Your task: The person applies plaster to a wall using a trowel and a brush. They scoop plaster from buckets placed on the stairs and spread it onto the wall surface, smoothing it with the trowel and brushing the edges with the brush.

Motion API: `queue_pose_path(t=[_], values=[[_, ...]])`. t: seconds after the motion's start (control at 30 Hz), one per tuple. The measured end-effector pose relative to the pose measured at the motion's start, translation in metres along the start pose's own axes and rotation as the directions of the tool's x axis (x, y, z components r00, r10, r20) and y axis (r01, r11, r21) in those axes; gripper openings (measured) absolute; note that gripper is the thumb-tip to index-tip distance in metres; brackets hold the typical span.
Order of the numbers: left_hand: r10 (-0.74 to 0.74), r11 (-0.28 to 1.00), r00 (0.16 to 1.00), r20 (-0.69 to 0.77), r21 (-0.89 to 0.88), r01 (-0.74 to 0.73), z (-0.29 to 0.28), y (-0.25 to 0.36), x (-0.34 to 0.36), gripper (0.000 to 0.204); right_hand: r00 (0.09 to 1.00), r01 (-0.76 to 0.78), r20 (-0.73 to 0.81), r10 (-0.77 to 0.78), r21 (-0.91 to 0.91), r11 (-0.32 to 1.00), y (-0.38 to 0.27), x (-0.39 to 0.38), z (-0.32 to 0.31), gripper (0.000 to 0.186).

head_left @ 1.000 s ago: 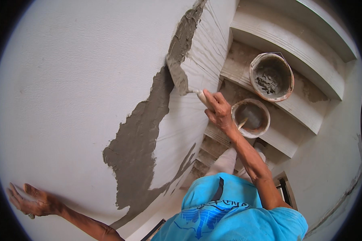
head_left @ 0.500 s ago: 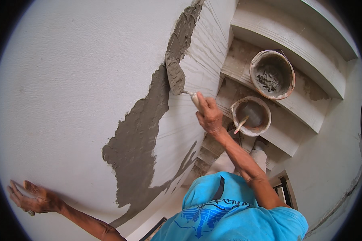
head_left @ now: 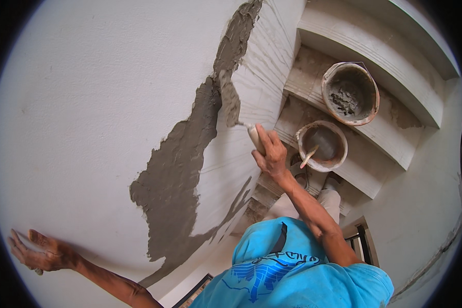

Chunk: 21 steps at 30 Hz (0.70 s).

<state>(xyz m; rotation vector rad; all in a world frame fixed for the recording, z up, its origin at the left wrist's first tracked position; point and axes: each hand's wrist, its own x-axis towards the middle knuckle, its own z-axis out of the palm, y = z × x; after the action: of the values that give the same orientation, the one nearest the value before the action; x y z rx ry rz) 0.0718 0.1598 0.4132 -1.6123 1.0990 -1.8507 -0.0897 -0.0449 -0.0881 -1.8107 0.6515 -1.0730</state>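
My right hand [head_left: 273, 156] is wrapped round the pale handle of a trowel [head_left: 230, 100]. Grey mortar coats the trowel's blade, which is tilted by the right edge of a long wet mortar patch [head_left: 174, 179] on the white wall [head_left: 87, 128]. That patch runs as a ragged diagonal band from the upper middle down to the lower left. At the far left my left hand [head_left: 43, 251] rests against the wall, fingers apart and holding nothing.
On the stairs [head_left: 364, 138] to the right stands a bucket [head_left: 370, 105] with mortar inside. Nearer to me, a second bucket [head_left: 339, 161] holds murky water and a brush [head_left: 309, 156]. My feet are on the steps below it. A dark railing [head_left: 364, 244] shows at lower right.
The trowel has shifted slightly right, and its blade has turned to look narrower. A darker smoothed streak now shows on the mortar beside it. My left hand stays on the wall.
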Motion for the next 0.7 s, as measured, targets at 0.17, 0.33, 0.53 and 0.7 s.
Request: queue_pose_path(t=[0.17, 0.33, 0.53, 0.7], values=[[0.017, 1.000, 1.000, -0.003, -0.025, -0.017, 0.002, -0.005, -0.001, 0.053, 0.999, 0.036, 0.023, -0.037, 0.037, 0.999, 0.008, 0.020, 0.009, 0.085], [0.010, 1.000, 1.000, 0.001, -0.020, -0.010, 0.002, -0.001, 0.002, 0.054, 0.992, 0.063, 0.107, -0.067, 0.043, 0.997, 0.017, -0.007, 0.005, 0.084], [-0.034, 0.999, 0.999, 0.025, -0.042, 0.035, -0.001, 0.002, 0.000, 0.059, 0.947, 0.083, 0.299, -0.115, 0.119, 0.989, 0.013, -0.031, -0.029, 0.084], [-0.046, 0.999, 0.998, 0.029, -0.025, 0.047, -0.001, 0.005, 0.002, 0.059, 0.991, -0.015, 0.132, 0.004, 0.080, 0.997, 0.016, -0.010, -0.025, 0.084]])
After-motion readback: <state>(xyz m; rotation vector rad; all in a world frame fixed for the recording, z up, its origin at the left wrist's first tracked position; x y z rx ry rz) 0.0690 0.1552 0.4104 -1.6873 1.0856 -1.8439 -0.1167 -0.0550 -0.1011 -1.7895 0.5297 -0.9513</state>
